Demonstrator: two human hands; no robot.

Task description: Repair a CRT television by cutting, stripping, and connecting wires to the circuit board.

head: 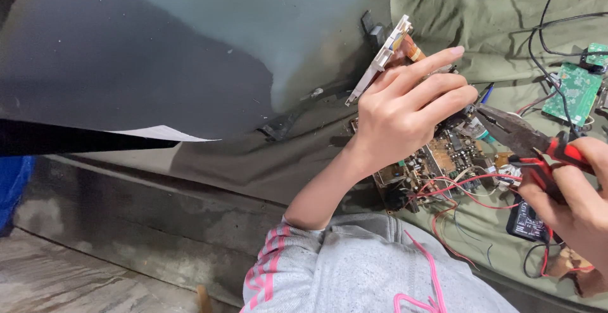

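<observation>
Leftmost, a large dark curved screen glass [158, 53], likely the face of a picture tube, is seen tilted over the olive cloth [443, 3] that covers the work surface, so that its underside stays reachable. Below it, at about seven o'clock, bare concrete floor [95, 275] is visible, and a grey sleeve with pink stripes [329, 269] enters from six o'clock.

Toward the centre, the left hand [405, 107] is raised with its fingers closed around a small white plastic-framed part [380, 60], from which an orange-brown cylindrical component projects at one o'clock. The index finger is extended along the part, apparently to steady it and to hold it up and clear of the board, where it can be reached by the tool.

Just beneath that hand, at four o'clock from it, a brown circuit board [437, 161] crowded with components is laid on the cloth, with red wires [462, 186] trailing from it toward five o'clock.

Further right, the right hand [576, 193] is clamped on the red handles of long-nose pliers [519, 132]. The jaws are pointed toward nine o'clock, close to the held part but apart from it; whether anything is gripped cannot be told. A black meter [527, 221] lies partly under that hand, and green circuit boards [576, 88] with black cables are set aside at two o'clock.
</observation>
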